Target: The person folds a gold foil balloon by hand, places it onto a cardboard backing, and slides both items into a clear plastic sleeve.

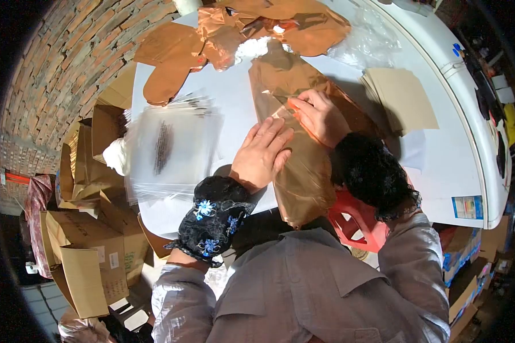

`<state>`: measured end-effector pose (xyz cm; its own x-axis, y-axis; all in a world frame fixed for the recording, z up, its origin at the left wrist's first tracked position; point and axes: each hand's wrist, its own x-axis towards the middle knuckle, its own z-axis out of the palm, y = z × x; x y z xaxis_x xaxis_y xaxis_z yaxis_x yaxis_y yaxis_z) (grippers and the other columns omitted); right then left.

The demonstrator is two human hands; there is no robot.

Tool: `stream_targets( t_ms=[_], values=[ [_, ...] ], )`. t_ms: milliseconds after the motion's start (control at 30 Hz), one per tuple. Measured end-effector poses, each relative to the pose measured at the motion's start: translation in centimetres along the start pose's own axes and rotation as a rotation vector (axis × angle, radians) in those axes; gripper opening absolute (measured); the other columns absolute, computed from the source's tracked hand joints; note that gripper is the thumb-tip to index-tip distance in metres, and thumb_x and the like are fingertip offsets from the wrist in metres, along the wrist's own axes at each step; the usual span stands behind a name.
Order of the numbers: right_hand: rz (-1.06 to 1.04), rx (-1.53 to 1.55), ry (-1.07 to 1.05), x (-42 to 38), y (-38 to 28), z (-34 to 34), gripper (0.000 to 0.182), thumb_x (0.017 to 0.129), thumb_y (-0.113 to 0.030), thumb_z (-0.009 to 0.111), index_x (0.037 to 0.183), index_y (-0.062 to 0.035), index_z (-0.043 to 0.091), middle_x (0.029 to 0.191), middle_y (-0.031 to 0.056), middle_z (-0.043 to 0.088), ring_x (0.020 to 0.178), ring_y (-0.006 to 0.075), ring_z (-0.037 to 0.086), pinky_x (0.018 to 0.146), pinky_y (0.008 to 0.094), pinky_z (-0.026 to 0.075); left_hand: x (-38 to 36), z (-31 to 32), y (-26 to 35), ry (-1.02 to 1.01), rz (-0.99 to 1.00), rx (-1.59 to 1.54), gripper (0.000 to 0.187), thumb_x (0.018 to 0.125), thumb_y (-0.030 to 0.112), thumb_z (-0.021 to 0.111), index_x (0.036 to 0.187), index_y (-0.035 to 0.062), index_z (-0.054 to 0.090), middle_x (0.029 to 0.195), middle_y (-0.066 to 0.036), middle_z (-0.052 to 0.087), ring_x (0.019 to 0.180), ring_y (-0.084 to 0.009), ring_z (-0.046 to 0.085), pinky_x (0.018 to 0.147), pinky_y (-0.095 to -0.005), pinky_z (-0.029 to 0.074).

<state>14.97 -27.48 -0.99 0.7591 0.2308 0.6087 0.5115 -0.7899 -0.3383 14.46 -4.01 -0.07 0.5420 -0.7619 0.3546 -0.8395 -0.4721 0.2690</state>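
Note:
A copper-coloured foil sheet (304, 188) lies lengthwise in front of me, its near end hanging over the table edge. My left hand (262, 151) rests on its left side, palm down with the fingers spread. On the upper middle of the foil, my right hand (320, 117) has its fingers pinched together at a small orange-red piece (296, 106). What exactly the pinch holds is partly hidden by the fingers. Left of my left hand lies a stack of clear plastic bags (174, 146).
More copper foil shapes (169, 48) lie at the table's far side, beside crumpled clear plastic (366, 40). Beige sheets (403, 98) are stacked at the right. Cardboard boxes (88, 257) stand at the lower left. A red stool (363, 223) is under the near edge.

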Motion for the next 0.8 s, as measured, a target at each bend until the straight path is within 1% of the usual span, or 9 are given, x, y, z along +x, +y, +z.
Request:
stream_targets(
  t_ms=[133, 200, 233, 300, 400, 433, 533, 633, 800],
  values=[
    [0.042, 0.054, -0.013, 0.0, 0.2, 0.1, 0.034, 0.082, 0.001, 0.069, 0.116, -0.0011, 0.068, 0.107, 0.0134, 0.061, 0.100, 0.0308, 0.061, 0.088, 0.0389, 0.051, -0.3, 0.3, -0.1, 0.011, 0.038, 0.080, 0.044, 0.097, 0.024, 0.058, 0.141, 0.0150, 0.055, 0.149, -0.015, 0.047, 0.141, -0.0351, 0.041, 0.116, -0.0484, 0.033],
    [0.098, 0.129, -0.057, -0.4, 0.7, 0.5, 0.033, 0.083, 0.000, 0.069, 0.117, -0.0009, 0.067, 0.109, 0.0141, 0.062, 0.103, 0.0311, 0.061, 0.090, 0.0391, 0.051, -0.4, 0.1, 0.2, 0.027, 0.029, 0.080, 0.043, 0.097, 0.025, 0.058, 0.140, 0.0186, 0.056, 0.146, -0.013, 0.049, 0.140, -0.0333, 0.042, 0.116, -0.0482, 0.034],
    [0.034, 0.103, 0.001, -0.3, 0.9, 0.5, 0.031, 0.082, -0.002, 0.069, 0.113, -0.0017, 0.068, 0.108, 0.0134, 0.062, 0.101, 0.0311, 0.061, 0.089, 0.0393, 0.051, -0.4, 0.1, 0.3, 0.033, 0.025, 0.076, 0.042, 0.097, 0.026, 0.058, 0.139, 0.0204, 0.057, 0.145, -0.012, 0.050, 0.140, -0.0323, 0.042, 0.115, -0.0481, 0.034],
    [-0.097, 0.044, 0.114, 0.0, 1.3, -0.1, 0.027, 0.080, -0.005, 0.070, 0.107, -0.0033, 0.069, 0.105, 0.0121, 0.062, 0.097, 0.0312, 0.062, 0.087, 0.0395, 0.052, -0.3, 0.2, 0.2, 0.035, 0.028, 0.077, 0.042, 0.098, 0.026, 0.057, 0.139, 0.0202, 0.056, 0.145, -0.012, 0.050, 0.140, -0.0324, 0.042, 0.115, -0.0483, 0.034],
    [-0.217, -0.127, -0.010, 0.7, -1.6, -4.6, 0.025, 0.089, -0.007, 0.065, 0.114, -0.0011, 0.066, 0.117, 0.0141, 0.061, 0.108, 0.0329, 0.061, 0.092, 0.0395, 0.050, -0.5, 0.4, 0.2, 0.039, 0.028, 0.076, 0.041, 0.098, 0.025, 0.057, 0.139, 0.0200, 0.056, 0.144, -0.011, 0.051, 0.140, -0.0326, 0.042, 0.115, -0.0484, 0.034],
    [-0.150, -0.023, -0.165, 0.1, -2.5, -5.4, 0.023, 0.088, -0.011, 0.067, 0.110, -0.0038, 0.066, 0.116, 0.0125, 0.062, 0.106, 0.0319, 0.061, 0.092, 0.0381, 0.050, -0.5, 0.5, 0.1, 0.038, 0.028, 0.076, 0.041, 0.098, 0.026, 0.057, 0.139, 0.0198, 0.057, 0.145, -0.011, 0.051, 0.140, -0.0324, 0.042, 0.115, -0.0484, 0.034],
    [-0.306, -0.104, -0.271, -3.7, -6.7, -6.6, 0.025, 0.085, -0.014, 0.071, 0.109, -0.0073, 0.066, 0.115, 0.0090, 0.063, 0.102, 0.0287, 0.063, 0.089, 0.0378, 0.051, -0.4, 0.2, 0.1, 0.029, 0.019, 0.081, 0.040, 0.099, 0.026, 0.057, 0.138, 0.0194, 0.057, 0.145, -0.011, 0.051, 0.141, -0.0320, 0.042, 0.115, -0.0489, 0.034],
    [-0.133, 0.085, -0.287, -7.2, -7.9, -4.8, 0.026, 0.084, -0.014, 0.072, 0.109, -0.0096, 0.066, 0.114, 0.0057, 0.064, 0.098, 0.0254, 0.064, 0.087, 0.0380, 0.052, -0.4, 0.1, 0.4, 0.023, 0.017, 0.095, 0.040, 0.099, 0.027, 0.056, 0.138, 0.0192, 0.057, 0.145, -0.011, 0.051, 0.141, -0.0315, 0.042, 0.116, -0.0493, 0.033],
    [-0.081, 0.100, -0.181, -8.8, -7.9, -4.2, 0.030, 0.082, -0.016, 0.075, 0.110, -0.0103, 0.066, 0.114, 0.0033, 0.064, 0.097, 0.0234, 0.064, 0.086, 0.0382, 0.052, 0.0, -0.7, 0.7, -0.006, 0.027, 0.150, 0.039, 0.098, 0.028, 0.057, 0.136, 0.0188, 0.058, 0.145, -0.011, 0.050, 0.139, -0.0306, 0.044, 0.114, -0.0540, 0.031]
  ],
)
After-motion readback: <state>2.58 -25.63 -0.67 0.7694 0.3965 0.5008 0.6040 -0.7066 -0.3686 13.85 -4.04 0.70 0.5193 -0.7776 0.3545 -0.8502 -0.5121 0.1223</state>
